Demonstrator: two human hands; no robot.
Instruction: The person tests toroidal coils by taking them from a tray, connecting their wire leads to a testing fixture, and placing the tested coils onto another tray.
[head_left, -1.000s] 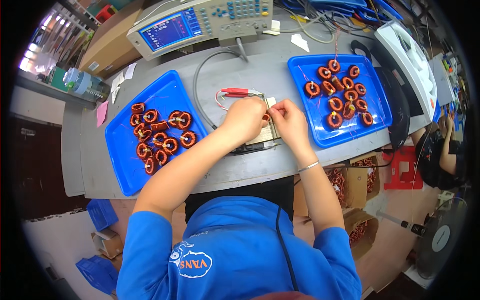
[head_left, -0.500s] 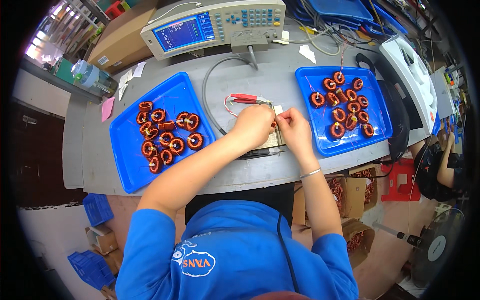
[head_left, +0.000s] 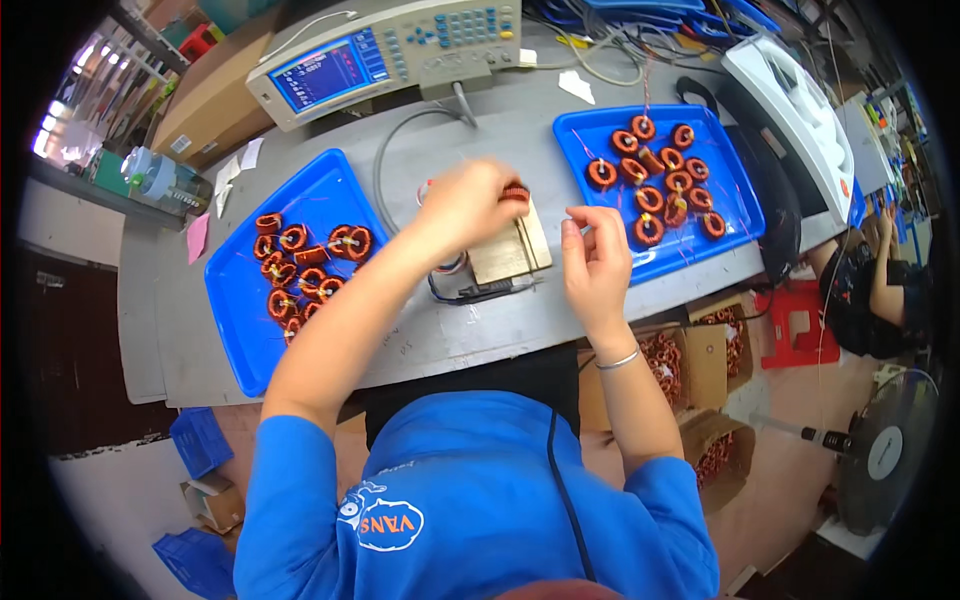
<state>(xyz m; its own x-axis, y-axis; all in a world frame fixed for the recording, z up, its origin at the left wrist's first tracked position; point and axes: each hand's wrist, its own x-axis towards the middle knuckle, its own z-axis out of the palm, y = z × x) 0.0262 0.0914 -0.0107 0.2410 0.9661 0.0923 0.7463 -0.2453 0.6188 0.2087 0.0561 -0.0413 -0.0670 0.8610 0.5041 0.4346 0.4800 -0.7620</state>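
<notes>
A copper-wound ring coil (head_left: 515,192) shows at the fingertips of my left hand (head_left: 468,208), which is closed on it and slightly blurred. Hand and coil are above the upper left part of a small wooden block fixture (head_left: 512,252). To the right of the block, my right hand (head_left: 597,262) is raised with thumb and fingers apart and nothing visible between them. Behind it is the right blue tray (head_left: 735,222), which carries several ring coils with thin wire ends. The left blue tray (head_left: 232,330) bears several similar coils, some hidden behind my left forearm.
A bench meter (head_left: 410,62) with a lit screen stands at the back, its grey cable (head_left: 384,150) curving across the table. At far right is a white machine housing (head_left: 790,120). A water bottle (head_left: 165,178) stands at far left. Boxes of coils (head_left: 665,368) sit below the table.
My hands have drawn apart from above the block. The left has moved up and left with the ring coil, the right slightly aside with its fingers opened. The whole view has shifted.
</notes>
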